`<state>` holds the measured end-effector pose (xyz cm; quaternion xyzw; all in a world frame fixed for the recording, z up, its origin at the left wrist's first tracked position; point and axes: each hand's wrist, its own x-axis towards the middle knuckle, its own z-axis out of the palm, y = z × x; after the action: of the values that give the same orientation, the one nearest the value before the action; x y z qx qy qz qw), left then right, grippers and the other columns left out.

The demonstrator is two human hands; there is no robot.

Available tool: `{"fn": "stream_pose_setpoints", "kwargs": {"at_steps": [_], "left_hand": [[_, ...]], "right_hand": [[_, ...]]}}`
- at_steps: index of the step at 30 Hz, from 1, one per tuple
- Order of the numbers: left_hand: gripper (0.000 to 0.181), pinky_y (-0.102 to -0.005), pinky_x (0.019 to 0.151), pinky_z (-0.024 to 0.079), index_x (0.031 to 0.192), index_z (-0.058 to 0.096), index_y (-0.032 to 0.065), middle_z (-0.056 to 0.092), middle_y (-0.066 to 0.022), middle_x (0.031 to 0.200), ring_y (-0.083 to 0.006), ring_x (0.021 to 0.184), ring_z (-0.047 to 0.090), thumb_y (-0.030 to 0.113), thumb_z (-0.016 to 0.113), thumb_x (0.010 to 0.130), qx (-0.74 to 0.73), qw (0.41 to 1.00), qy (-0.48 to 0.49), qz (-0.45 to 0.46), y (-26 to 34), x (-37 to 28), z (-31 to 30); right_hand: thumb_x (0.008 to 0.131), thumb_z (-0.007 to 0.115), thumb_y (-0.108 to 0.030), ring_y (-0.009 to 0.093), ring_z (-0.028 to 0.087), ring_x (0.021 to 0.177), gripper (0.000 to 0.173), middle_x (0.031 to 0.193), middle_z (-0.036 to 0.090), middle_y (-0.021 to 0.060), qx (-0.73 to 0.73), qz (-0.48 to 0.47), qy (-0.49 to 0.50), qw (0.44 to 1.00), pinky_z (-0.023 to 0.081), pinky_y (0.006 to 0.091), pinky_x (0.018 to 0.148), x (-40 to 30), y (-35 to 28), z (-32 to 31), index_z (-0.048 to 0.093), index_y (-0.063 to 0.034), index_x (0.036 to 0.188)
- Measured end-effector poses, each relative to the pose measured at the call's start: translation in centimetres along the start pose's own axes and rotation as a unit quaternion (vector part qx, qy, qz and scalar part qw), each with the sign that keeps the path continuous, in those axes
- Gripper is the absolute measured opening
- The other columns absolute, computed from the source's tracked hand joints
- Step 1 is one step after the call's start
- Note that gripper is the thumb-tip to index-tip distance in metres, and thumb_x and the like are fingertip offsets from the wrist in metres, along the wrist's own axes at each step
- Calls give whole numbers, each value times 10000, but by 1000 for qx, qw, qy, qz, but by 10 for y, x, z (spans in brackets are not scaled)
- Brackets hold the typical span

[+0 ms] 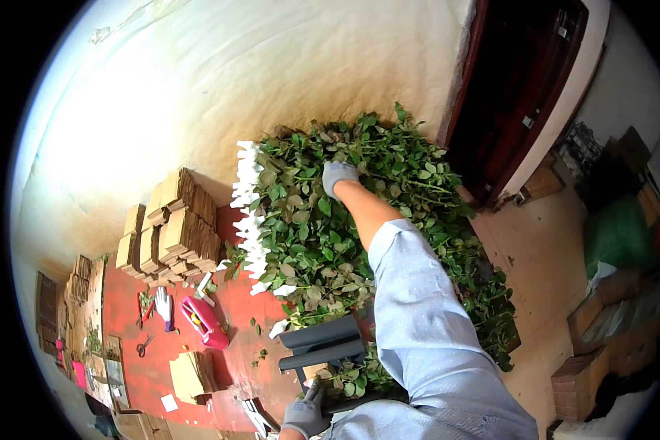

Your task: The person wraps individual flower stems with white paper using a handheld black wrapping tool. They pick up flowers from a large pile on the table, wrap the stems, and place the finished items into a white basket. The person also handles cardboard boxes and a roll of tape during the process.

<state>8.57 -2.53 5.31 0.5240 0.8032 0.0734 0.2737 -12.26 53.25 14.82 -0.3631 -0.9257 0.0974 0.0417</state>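
Observation:
A big heap of leafy green cut stems (pixel 308 220), with white netting sleeves (pixel 247 203) over their heads on the left side, lies against the wall. My right hand (pixel 339 177), in a grey glove, reaches into the upper part of the heap; its fingers are hidden among the leaves. Lower down, my left hand (pixel 307 413), also gloved in grey, is at a flower head (pixel 309 383) and stems beside a black stand with padded rollers (pixel 323 342); whether its fingers grip the flower cannot be told. A piece of cardboard (pixel 317 370) lies on the stand.
Stacked cardboard pieces (pixel 176 231) stand on the red table (pixel 143 379), with a smaller pile (pixel 191 377) nearer. A pink tape dispenser (pixel 204 323), scissors (pixel 144 346), red-handled pruners (pixel 141 311), a loose glove (pixel 164 308) and a stapler (pixel 259 417) lie about. A dark door (pixel 506 104) is at right.

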Motion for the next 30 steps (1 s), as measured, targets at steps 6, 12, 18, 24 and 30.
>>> {"fn": "stream_pose_setpoints", "kwargs": {"at_steps": [6, 12, 18, 24, 30], "left_hand": [[764, -500, 860, 556, 1508, 432, 134, 386, -128, 1591, -411, 1051, 657, 254, 675, 794, -6, 1000, -4, -10, -1, 2, 3], [844, -492, 946, 538, 1539, 393, 135, 324, -91, 1635, -404, 1147, 634, 413, 686, 798, 18, 987, -138, -81, 13, 5, -25], [783, -479, 959, 539, 1525, 403, 127, 344, -97, 1622, -383, 1155, 641, 396, 653, 833, 23, 992, -110, -62, 17, 10, -32], [832, -481, 922, 548, 1572, 310, 194, 414, -152, 1567, -368, 1170, 640, 411, 634, 838, -20, 985, -135, -105, 0, 4, -13], [616, -472, 902, 551, 1397, 543, 77, 534, -194, 1429, -345, 1179, 628, 304, 623, 830, -23, 984, -151, -87, 20, 2, -40]], "right_hand": [[876, 660, -176, 317, 668, 1139, 297, 1161, 732, 116, -110, -47, 0, 993, 457, 468, 989, -41, -11, -1, 741, -97, 1151], [946, 541, -201, 310, 588, 1150, 256, 1172, 631, 108, -196, -117, 132, 965, 404, 500, 984, -93, -15, -35, 669, -151, 1162], [904, 551, -139, 261, 632, 880, 193, 930, 649, 77, -116, -263, 469, 835, 470, 445, 890, -149, 5, -168, 683, -156, 1044], [855, 592, -122, 267, 617, 860, 228, 865, 602, 73, -106, -433, 237, 863, 483, 400, 813, -310, -21, -153, 667, -135, 1071], [858, 626, -141, 287, 617, 885, 162, 883, 605, 81, -86, -361, -33, 928, 482, 429, 796, -444, 40, -15, 671, -142, 1013]]}}
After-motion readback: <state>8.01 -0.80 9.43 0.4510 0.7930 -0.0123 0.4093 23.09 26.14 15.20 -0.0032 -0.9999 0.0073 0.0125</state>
